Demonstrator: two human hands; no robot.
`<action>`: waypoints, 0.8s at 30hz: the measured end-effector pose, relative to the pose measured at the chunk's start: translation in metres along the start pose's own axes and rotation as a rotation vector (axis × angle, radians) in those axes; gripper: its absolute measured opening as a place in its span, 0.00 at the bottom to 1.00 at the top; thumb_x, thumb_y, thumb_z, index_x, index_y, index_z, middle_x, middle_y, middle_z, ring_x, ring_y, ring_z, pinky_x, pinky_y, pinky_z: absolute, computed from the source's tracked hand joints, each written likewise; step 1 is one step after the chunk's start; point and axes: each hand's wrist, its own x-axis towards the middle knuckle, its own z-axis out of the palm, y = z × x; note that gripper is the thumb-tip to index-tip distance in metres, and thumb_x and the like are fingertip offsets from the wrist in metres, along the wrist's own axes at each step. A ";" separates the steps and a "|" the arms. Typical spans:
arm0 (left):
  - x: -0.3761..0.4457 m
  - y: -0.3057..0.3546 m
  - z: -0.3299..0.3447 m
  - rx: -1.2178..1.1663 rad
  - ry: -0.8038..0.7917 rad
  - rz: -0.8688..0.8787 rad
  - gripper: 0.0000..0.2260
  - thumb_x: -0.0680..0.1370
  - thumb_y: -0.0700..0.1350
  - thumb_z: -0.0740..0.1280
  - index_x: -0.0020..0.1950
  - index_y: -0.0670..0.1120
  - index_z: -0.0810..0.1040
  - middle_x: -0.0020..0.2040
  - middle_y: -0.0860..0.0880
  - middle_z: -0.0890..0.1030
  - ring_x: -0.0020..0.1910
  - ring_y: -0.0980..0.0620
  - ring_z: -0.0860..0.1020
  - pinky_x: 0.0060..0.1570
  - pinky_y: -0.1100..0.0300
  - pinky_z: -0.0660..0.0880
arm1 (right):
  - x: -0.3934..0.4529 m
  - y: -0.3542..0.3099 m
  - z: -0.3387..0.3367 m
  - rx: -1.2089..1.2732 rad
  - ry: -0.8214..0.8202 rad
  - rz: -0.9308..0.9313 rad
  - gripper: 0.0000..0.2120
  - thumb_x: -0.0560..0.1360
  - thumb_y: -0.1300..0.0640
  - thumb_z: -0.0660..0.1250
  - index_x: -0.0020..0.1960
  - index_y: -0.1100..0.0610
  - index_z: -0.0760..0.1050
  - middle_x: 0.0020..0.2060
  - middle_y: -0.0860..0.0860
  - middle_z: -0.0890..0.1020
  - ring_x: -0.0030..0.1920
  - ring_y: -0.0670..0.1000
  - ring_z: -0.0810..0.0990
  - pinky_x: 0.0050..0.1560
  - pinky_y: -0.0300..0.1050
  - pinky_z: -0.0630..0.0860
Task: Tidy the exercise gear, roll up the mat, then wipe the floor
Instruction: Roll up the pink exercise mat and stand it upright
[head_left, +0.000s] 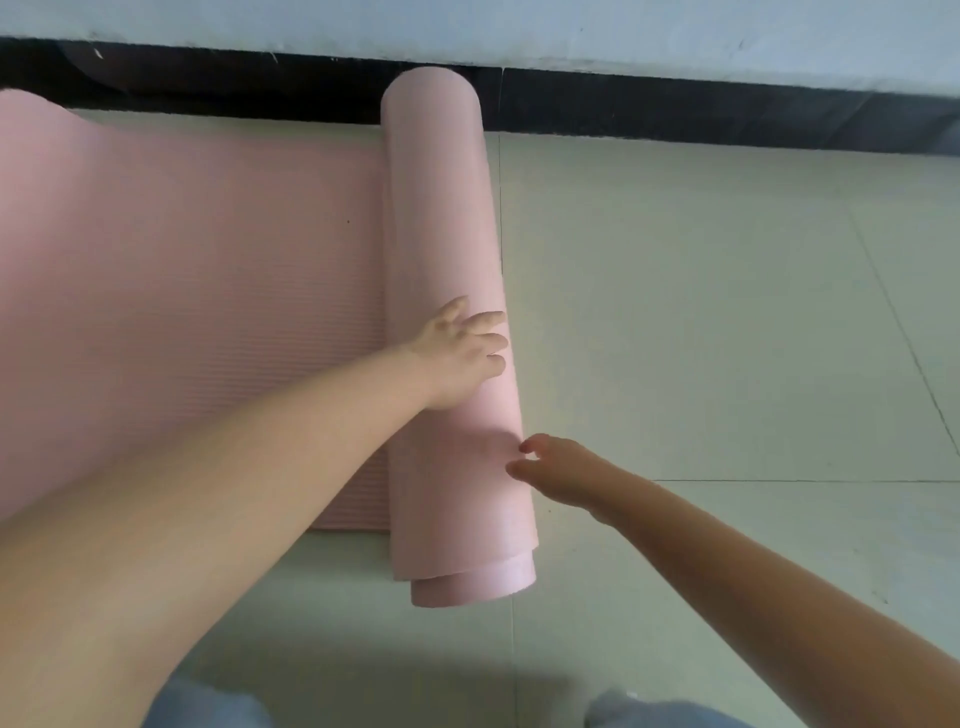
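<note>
Mat (182, 291): right part rolled, left stretch still flat. Left hand (460, 358), fingers spread, presses the roll (447, 234); right hand (561, 467) apparently pinching nothing.

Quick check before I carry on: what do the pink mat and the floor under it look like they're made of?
Pink mat: probably soft foam, matte; fine ribbing shows on the flat part, a thick edge at the rolled end. Floor: looks like pale glazed tile, smooth with slight sheen; thin joint lines cross it.
</note>
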 end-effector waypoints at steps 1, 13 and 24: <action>-0.003 -0.007 0.007 -0.013 0.018 0.021 0.20 0.80 0.35 0.51 0.71 0.46 0.65 0.74 0.48 0.63 0.77 0.49 0.51 0.75 0.45 0.44 | 0.001 -0.008 0.005 -0.005 0.007 0.004 0.21 0.79 0.56 0.58 0.70 0.58 0.64 0.69 0.53 0.67 0.65 0.54 0.69 0.56 0.41 0.65; -0.075 -0.094 0.082 -0.082 0.173 0.098 0.20 0.79 0.34 0.52 0.70 0.43 0.66 0.72 0.39 0.59 0.75 0.43 0.51 0.72 0.37 0.41 | -0.002 -0.092 0.072 0.151 0.286 0.278 0.17 0.76 0.61 0.60 0.64 0.61 0.68 0.51 0.57 0.76 0.52 0.55 0.74 0.52 0.45 0.72; -0.121 -0.140 0.125 -0.214 0.155 0.048 0.27 0.78 0.33 0.53 0.76 0.50 0.59 0.66 0.45 0.70 0.71 0.46 0.60 0.74 0.42 0.44 | 0.001 -0.169 0.111 -0.003 0.293 0.234 0.25 0.77 0.61 0.57 0.73 0.61 0.55 0.60 0.59 0.74 0.55 0.57 0.72 0.51 0.46 0.70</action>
